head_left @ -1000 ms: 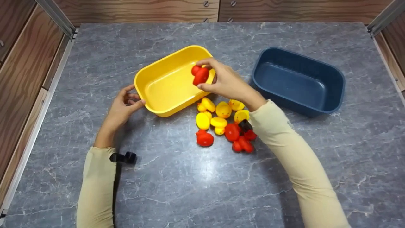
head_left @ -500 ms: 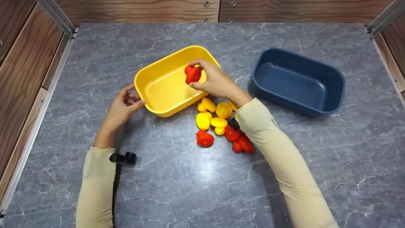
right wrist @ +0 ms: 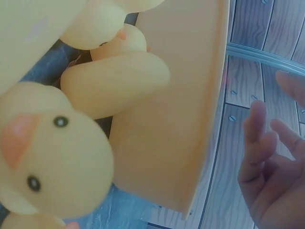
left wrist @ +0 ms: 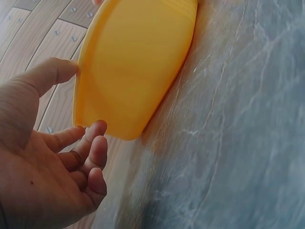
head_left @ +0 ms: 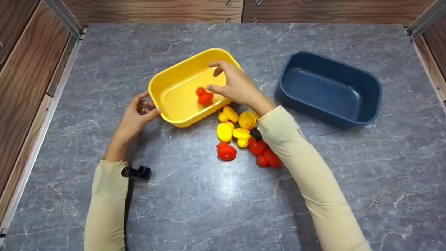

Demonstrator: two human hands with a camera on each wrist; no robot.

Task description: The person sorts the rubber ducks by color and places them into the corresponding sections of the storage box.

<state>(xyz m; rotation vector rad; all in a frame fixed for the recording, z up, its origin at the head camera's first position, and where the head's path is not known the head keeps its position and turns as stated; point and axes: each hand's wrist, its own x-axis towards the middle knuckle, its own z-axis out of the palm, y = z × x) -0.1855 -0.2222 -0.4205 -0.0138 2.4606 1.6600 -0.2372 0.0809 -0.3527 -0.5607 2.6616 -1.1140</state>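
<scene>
A red rubber duck point(head_left: 205, 97), slightly blurred, is inside the yellow tub point(head_left: 167, 78); whether it touches the floor of the tub I cannot tell. Just above the tub's right end, my right hand point(head_left: 235, 82) has its thumb and fingers parted with nothing between them. My left hand point(head_left: 134, 113) holds the tub's left end, thumb at one corner and a finger at the other; the left wrist view shows the remaining fingers curled loosely below the tub wall point(left wrist: 138, 62). Several yellow rubber ducks point(head_left: 224, 132) and red ones point(head_left: 227, 151) lie before the tub, some hidden by my right sleeve.
A dark blue tub point(head_left: 331, 108) stands to the right on the grey marbled table point(head_left: 209, 209). Wood-patterned panels point(head_left: 156, 12) border the far and left sides. In the right wrist view a yellow duck point(right wrist: 62, 148) sits close to the camera.
My right hand moved left over the yellow tub with the red duck, then let it go. The duck has dropped below the fingers. My left hand has stayed at the tub's end.
</scene>
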